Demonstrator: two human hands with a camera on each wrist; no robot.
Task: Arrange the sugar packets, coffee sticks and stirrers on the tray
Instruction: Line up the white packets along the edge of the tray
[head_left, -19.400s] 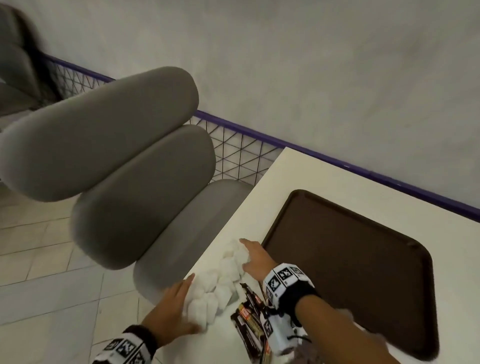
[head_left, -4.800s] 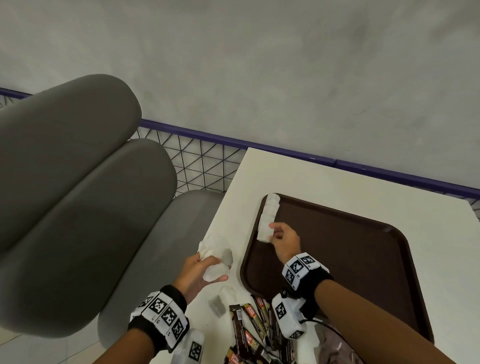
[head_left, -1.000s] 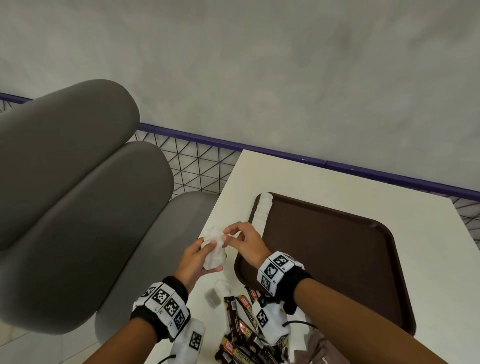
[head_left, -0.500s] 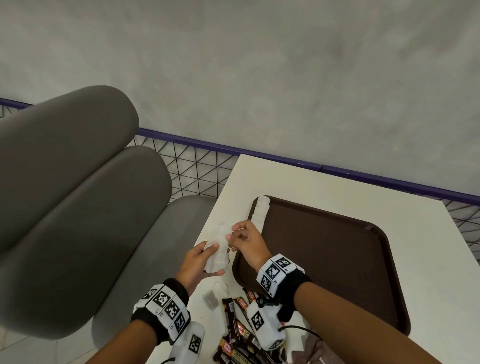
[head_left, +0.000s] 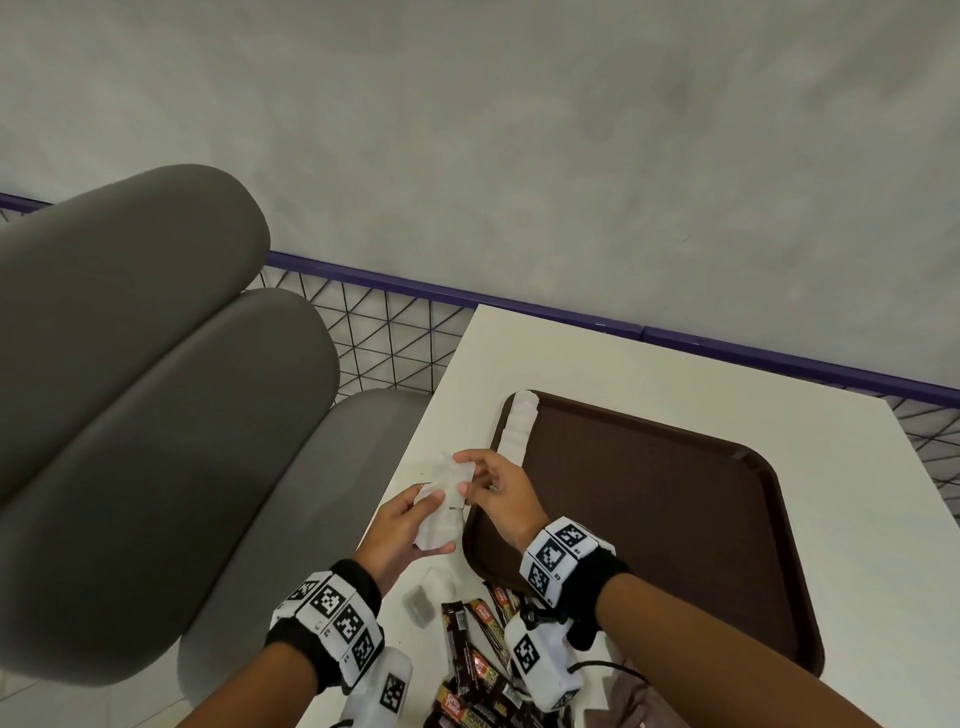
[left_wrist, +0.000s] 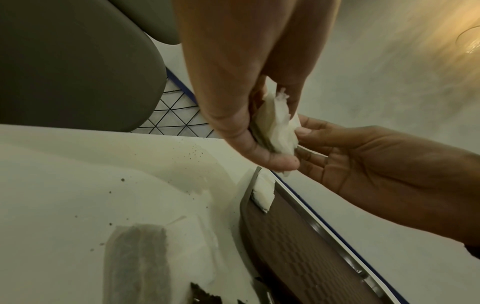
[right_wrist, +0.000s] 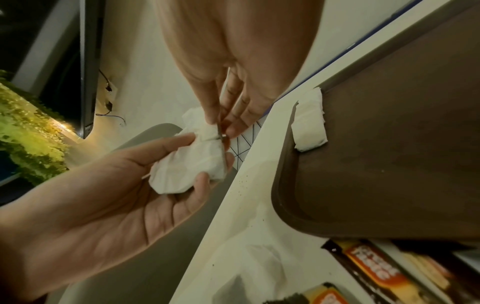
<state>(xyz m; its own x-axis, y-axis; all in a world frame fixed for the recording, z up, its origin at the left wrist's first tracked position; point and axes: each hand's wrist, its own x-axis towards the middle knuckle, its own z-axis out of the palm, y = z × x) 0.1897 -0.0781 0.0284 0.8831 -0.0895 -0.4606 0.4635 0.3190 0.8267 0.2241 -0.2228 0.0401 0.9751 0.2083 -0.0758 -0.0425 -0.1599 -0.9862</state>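
The grey chair (head_left: 156, 395) is filling the left of my head view, its padded back and seat lying beside the white table (head_left: 649, 384). On the table the brown tray (head_left: 727, 571) is lying flat, its near left corner just beside my hands. A row of white sugar packets (head_left: 517, 434) is lining the tray's left edge, inside the rim at the far corner.

My left hand (head_left: 402, 530) is cupping a bunch of white packets (right_wrist: 192, 164) above the table's left edge, thumb and fingers curling round it. My right hand (head_left: 501, 493) is pinching the top of that same bunch between thumb and fingertips (right_wrist: 231, 131), so both hands are gripping it at once. In the right wrist view a thin dark edge is showing at the pinch; I cannot tell what it is.

Below my hands, on the table, a loose packet (head_left: 441, 587) and a greyish sachet (head_left: 418, 608) are lying beside the tray's near corner. The coffee sticks (head_left: 478, 660), dark wrappers with orange labels, are lying in a heap at the table's near edge, partly under my right wrist.
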